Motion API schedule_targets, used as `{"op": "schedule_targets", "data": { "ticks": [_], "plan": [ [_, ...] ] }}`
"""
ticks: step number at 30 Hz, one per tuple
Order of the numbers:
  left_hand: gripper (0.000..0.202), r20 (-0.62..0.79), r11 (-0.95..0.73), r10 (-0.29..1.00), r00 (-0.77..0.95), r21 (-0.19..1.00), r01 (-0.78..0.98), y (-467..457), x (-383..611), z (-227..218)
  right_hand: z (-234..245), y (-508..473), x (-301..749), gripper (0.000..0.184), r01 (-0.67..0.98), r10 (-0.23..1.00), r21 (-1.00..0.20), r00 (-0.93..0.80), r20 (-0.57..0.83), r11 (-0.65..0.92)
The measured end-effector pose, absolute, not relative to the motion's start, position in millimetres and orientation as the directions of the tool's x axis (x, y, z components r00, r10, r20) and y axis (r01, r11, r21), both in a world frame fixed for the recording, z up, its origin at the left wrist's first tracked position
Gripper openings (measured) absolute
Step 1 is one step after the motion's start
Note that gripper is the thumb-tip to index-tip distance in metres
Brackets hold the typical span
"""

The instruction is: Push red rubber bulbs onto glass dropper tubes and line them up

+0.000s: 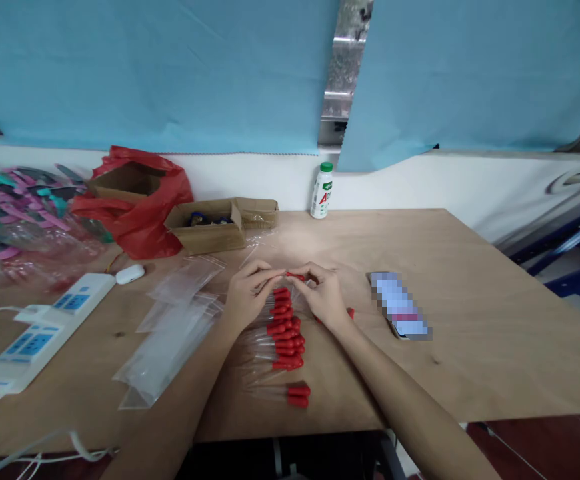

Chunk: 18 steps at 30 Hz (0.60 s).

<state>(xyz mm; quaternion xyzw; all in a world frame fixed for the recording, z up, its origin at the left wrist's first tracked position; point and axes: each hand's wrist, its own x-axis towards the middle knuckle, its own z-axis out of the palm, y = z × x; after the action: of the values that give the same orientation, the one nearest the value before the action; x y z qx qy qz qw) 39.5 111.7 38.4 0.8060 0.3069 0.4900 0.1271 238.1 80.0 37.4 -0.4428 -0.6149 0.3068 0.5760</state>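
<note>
Both hands meet above the middle of the table, fingertips pinched together. My right hand (326, 297) is closed on a dropper with a red bulb (296, 276). My left hand (249, 297) pinches at the other end of this dropper, and its fingers hide the clear tube. Just below them lies a column of several droppers (284, 328), red bulbs to the right and clear tubes to the left. Two more droppers (299, 396) lie nearest the table's front edge. Part of another red piece (351, 313) shows beside my right wrist.
Clear plastic bags (170, 333) lie left of my left arm, near a white power strip (45, 337) and a white earphone case (130, 274). Behind stand a red bag (155, 230), a cardboard box (215, 237) and a white bottle (322, 193). A phone (400, 305) lies at right.
</note>
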Motion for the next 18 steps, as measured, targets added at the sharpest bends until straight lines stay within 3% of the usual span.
{"op": "schedule_targets", "data": {
  "ticks": [18],
  "plan": [
    [0.02, 0.647, -0.768, 0.639, 0.417, 0.571, 0.29, 112.8, 33.1, 45.1, 37.5, 82.9, 243.4, 0.01, 0.181, 0.897, -0.879, -0.055, 0.439, 0.441]
  ]
}}
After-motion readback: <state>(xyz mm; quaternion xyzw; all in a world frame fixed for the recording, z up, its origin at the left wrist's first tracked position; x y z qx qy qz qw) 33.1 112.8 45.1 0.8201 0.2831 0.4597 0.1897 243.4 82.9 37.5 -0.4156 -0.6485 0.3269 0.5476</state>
